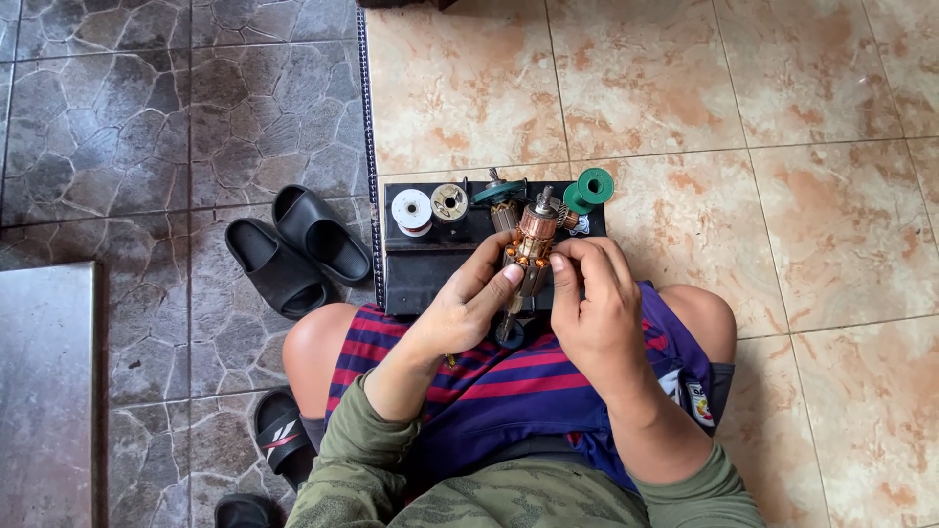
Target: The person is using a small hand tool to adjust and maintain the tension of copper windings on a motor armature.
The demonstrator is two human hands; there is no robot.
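Evidently mid-work, both the left hand (468,305) and right hand (592,305) clamped their fingers on the upright motor armature (528,256), its copper windings exposed, with wire spools (412,210) waiting unused at ten o'clock.

black slippers (298,249) on dark stone floor (117,117), green spool (590,188) near tiles (782,196).

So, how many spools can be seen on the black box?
3. A white spool at the left, a brass-coloured spool right beside it, and a green spool at the right end of the black box. The hands may hide more.
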